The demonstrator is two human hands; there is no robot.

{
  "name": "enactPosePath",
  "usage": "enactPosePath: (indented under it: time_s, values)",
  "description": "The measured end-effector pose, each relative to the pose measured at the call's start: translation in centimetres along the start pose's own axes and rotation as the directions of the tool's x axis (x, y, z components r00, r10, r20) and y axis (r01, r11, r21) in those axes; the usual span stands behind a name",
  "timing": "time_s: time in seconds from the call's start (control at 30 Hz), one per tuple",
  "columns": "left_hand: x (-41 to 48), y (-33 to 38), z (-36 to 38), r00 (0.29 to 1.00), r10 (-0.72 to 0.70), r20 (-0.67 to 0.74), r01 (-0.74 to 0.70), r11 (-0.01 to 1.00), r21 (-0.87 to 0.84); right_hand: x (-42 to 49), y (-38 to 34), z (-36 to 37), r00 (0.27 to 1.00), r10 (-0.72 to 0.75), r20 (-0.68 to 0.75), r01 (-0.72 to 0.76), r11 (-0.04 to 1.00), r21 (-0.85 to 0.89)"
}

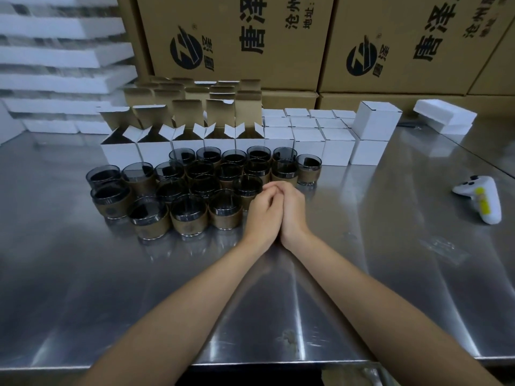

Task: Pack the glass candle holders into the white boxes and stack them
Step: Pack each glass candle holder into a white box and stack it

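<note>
The left hand (pixel 263 215) and right hand (pixel 294 210) are clasped together, empty, just beside the glass candle holders (pixel 192 210) on the counter (pixel 111 288), in front of the open white boxes (pixel 156 147). The glass is likely weighty, slick and breakable, so grip each holder around its brown band (pixel 189 227).

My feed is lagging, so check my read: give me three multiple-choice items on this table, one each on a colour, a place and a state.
1. The sleeves on the glasses are: A) red B) brown C) white.
2. The controller lies: A) left of the glasses B) right of the hands C) on a carton.
3. The boxes right behind the glasses are: A) open B) taped shut C) crushed.

B, the bands look tan-brown; B, it lies on the right side of the table; A, their flaps stand up.
</note>
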State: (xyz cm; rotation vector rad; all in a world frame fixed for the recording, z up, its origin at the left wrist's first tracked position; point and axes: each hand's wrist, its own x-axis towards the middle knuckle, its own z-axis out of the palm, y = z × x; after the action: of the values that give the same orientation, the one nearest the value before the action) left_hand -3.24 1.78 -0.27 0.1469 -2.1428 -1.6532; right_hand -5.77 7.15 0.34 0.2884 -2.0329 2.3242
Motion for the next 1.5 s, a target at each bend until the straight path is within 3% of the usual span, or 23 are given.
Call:
enactPosePath:
  time_s: [0.17, 0.27, 0.37, 0.47, 0.6, 0.93, 1.07, 1.17, 1.27, 1.4, 1.5]
  values:
    - [1.7, 2.0, -0.7, 0.980, 0.195, 0.031, -0.198, 0.963, 0.185, 1.3, -0.3, -0.3, 0.994, 0.059, -0.092, -0.041, 0.982, 0.183]
    - [5.0, 3.6, -1.5, 0.975, 0.219, 0.039, -0.219, 0.920, 0.326, 2.4, 0.0, -0.2, 0.990, 0.077, -0.118, -0.064, 0.992, 0.106]
    - [9.8, 4.3, -2.6, 0.977, 0.210, -0.034, -0.166, 0.854, 0.492, 2.7, 0.5, 0.2, 0.997, 0.060, -0.039, -0.059, 0.998, 0.014]
    - [14.4, 3.9, -3.7, 0.992, 0.104, -0.068, -0.028, 0.723, 0.690, 2.7, 0.8, 0.2, 0.999, 0.034, 0.008, -0.034, 0.999, -0.016]
    - [18.0, 1.8, -4.0, 0.995, 0.053, -0.085, 0.040, 0.569, 0.822, 2.9, 0.9, 0.0, 0.999, 0.049, 0.017, -0.048, 0.999, -0.015]
    - [22.8, 1.6, -3.3, 1.000, 0.006, 0.023, -0.023, 0.187, 0.982, 3.0, 1.1, 0.0, 0.999, 0.041, 0.032, -0.041, 0.999, -0.005]
    - [22.9, 2.3, -3.8, 0.996, 0.048, 0.077, -0.078, 0.034, 0.996, 3.1, 1.2, -0.1, 0.999, 0.029, 0.041, -0.028, 0.999, -0.015]
    - [23.0, 3.6, -5.0, 0.990, 0.129, 0.056, -0.064, 0.064, 0.996, 3.1, 1.4, -0.1, 0.998, 0.030, 0.048, -0.030, 0.999, -0.018]
    - [22.1, 6.1, -6.2, 0.967, 0.254, -0.004, -0.042, 0.175, 0.984, 3.1, 1.4, -0.1, 0.998, 0.028, 0.049, -0.027, 0.999, -0.021]
    - [18.8, 9.3, -7.7, 0.878, 0.465, -0.116, -0.059, 0.345, 0.937, 3.0, 1.2, -0.2, 0.999, 0.021, 0.037, -0.020, 0.999, -0.026]
    - [15.3, 10.8, -8.7, 0.820, 0.547, -0.168, -0.113, 0.442, 0.890, 2.8, 1.0, -0.3, 1.000, 0.007, 0.023, -0.006, 1.000, -0.030]
